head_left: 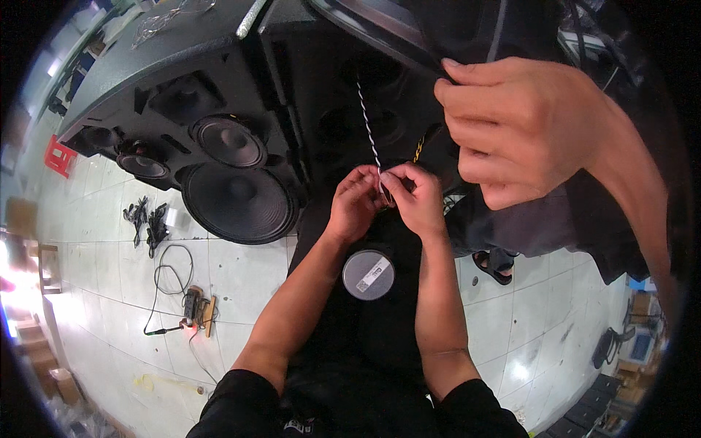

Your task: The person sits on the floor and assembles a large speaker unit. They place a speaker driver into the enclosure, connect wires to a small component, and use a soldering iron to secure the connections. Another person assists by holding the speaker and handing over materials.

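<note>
The step in hand appears to be preparing or joining the end of a black-and-white twisted wire (pixel 367 120), which comes down from the dark speaker cabinet (pixel 310 80) at upper centre and ends between the person's hands at mid-frame. The left hand (pixel 354 204) and right hand (pixel 418 201) are both drawn in narrow, thumbs and fingertips pinched at the wire's lower end. The next move probably calls for separating or seating the strands with small fingertip motions, without tugging the run above. A yellow-and-black twisted wire (pixel 418 150) shows just beyond the right hand, and a round grey disc (pixel 365 274) with a white label sits between the forearms. The fingers cover the wire end, so which strand each hand holds, and the brownish bit beneath them, cannot be told. The wire's upper end fades into the shadowed cabinet. At upper right, a co-worker's hand (pixel 518 124) is curled, its forearm running toward the frame's dark rim; what it grips is unclear.
</note>
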The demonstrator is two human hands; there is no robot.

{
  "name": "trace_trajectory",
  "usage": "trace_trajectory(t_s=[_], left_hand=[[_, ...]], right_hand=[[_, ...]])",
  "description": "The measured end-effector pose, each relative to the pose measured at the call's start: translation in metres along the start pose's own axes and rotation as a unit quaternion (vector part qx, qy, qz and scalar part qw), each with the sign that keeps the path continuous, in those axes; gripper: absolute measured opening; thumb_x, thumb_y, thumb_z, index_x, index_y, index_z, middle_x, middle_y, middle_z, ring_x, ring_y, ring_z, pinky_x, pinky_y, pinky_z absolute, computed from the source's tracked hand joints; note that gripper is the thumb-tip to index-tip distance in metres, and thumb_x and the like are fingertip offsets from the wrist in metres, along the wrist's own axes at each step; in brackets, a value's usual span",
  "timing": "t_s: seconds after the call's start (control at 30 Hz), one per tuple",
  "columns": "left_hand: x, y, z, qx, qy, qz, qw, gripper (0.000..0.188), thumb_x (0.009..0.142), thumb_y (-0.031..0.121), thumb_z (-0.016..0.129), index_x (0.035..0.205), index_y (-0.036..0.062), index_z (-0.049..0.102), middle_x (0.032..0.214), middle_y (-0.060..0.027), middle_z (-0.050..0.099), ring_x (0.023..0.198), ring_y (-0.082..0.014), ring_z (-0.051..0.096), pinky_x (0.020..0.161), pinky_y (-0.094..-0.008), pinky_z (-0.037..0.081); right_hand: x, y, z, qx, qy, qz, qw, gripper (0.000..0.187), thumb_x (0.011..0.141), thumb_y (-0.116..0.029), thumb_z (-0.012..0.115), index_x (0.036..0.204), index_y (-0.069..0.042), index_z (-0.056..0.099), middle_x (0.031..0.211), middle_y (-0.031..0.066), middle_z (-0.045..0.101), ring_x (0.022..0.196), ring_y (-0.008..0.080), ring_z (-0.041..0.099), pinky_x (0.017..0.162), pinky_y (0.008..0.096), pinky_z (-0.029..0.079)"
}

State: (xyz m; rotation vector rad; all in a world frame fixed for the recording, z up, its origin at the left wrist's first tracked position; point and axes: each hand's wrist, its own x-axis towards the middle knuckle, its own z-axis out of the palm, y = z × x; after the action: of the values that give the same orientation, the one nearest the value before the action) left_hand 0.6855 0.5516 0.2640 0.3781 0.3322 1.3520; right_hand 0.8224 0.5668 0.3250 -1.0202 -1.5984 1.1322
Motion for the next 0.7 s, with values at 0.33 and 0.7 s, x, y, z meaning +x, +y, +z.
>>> trace_trajectory(t_s=[0.33, 0.7], left_hand=[[0.008, -0.013, -0.024, 0.174, 0.073, 0.091, 0.978, 0.010, 0.094, 0.005, 0.064, 0.099, -0.0015, 0.069, 0.096, -0.0095, 0.070, 0.087, -0.0164, 0.065, 0.080, -0.0298, 0.052], [0.006, -0.013, -0.009, 0.351, 0.116, 0.191, 0.910, 0.009, 0.090, 0.000, 0.067, 0.098, -0.0020, 0.071, 0.098, -0.0063, 0.070, 0.089, -0.0119, 0.063, 0.082, -0.0255, 0.050]], right_hand=[[-0.001, 0.014, 0.006, -0.252, 0.052, -0.146, 0.955, 0.009, 0.088, -0.007, 0.065, 0.088, 0.001, 0.061, 0.080, 0.0134, 0.063, 0.074, 0.0325, 0.063, 0.064, 0.0382, 0.048], [-0.003, 0.007, 0.005, -0.328, 0.077, -0.133, 0.932, 0.011, 0.091, -0.015, 0.064, 0.088, -0.005, 0.062, 0.081, 0.0140, 0.062, 0.075, 0.0380, 0.062, 0.065, 0.0459, 0.049]])
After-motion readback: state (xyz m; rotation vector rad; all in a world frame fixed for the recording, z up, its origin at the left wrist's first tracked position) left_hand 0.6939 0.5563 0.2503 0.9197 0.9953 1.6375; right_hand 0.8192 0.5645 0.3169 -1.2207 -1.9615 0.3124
